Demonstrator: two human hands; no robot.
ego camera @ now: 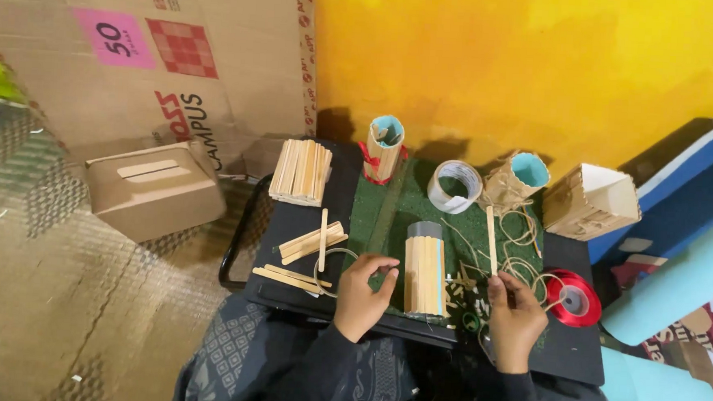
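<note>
A cylinder clad in wooden sticks (pixel 426 271) stands upright on a green mat (pixel 388 214) atop a black tray (pixel 290 221). My left hand (pixel 362 297) sits just left of the cylinder, fingers curled, thumb and forefinger close to its side; I cannot tell if it touches. My right hand (pixel 515 315) is to the cylinder's right, pinching a thin wooden stick (pixel 493 238) that points away from me, amid loose twine (pixel 521 233).
On the tray lie loose sticks (pixel 309 243), a stick bundle (pixel 301 171), a stick cup with red ribbon (pixel 384 149), a tape roll (pixel 455 186), a twine-wrapped cup (pixel 516 180), a stick box (pixel 592 202) and a red ribbon spool (pixel 573 297). Cardboard boxes (pixel 154 188) stand left; teal rolls (pixel 677 282) right.
</note>
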